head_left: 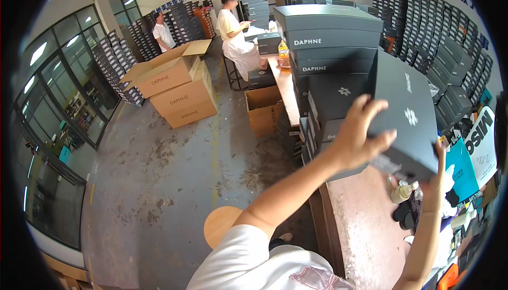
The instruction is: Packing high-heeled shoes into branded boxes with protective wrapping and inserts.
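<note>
A dark grey shoe box (399, 99) with a pale emblem on its lid is tilted in front of me, beside a stack of like boxes. My right hand (435, 165) grips its near right corner, the fingers partly hidden behind it. Over the box's left edge, my left hand (365, 134) has its thumb and fingers spread apart; whether they press on the lid I cannot tell. Left of it, another shoe box (333, 97) lies in the stack, and taller layers of boxes (328, 25) rise behind.
A worn pinkish table (365, 226) carries the stack; a pale bottle (403, 192), dark items and bags crowd its right side. A round stool (222, 226) stands at lower left. Brown cartons (182, 102) are on the floor. Two people (235, 36) are farther back, near walls of shoe boxes.
</note>
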Demonstrator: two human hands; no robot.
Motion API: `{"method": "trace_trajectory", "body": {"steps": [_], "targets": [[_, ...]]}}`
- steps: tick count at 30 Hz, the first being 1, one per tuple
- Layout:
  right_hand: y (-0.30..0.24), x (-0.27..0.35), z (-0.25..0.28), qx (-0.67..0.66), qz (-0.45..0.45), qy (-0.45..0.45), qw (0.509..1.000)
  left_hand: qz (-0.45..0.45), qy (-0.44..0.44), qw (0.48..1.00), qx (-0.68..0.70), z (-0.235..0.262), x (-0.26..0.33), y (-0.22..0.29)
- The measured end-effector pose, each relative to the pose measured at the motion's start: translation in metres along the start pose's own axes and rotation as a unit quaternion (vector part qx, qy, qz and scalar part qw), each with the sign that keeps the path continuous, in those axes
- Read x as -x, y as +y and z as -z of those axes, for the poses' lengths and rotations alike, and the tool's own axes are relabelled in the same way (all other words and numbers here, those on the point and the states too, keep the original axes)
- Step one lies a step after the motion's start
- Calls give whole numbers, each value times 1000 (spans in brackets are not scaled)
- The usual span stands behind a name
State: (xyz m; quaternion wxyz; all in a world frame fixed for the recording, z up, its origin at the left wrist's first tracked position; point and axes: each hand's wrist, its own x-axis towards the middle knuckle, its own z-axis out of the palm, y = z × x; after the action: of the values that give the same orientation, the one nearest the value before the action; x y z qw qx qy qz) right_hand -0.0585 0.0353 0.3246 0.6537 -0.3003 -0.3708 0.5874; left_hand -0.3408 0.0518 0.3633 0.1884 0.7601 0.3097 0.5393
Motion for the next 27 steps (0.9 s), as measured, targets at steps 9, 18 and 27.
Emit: {"method": "trace_trajectory", "body": {"steps": [9, 18, 27], "targets": [[152, 268, 133, 95, -105, 291, 946, 289, -277, 884, 240, -141, 263, -24], [201, 341, 201, -149, -266, 454, 837, 655, -344, 524, 422, -277, 257, -129], [174, 307, 161, -125, -149, 575, 795, 639, -393, 466, 469, -273, 248, -131]]}}
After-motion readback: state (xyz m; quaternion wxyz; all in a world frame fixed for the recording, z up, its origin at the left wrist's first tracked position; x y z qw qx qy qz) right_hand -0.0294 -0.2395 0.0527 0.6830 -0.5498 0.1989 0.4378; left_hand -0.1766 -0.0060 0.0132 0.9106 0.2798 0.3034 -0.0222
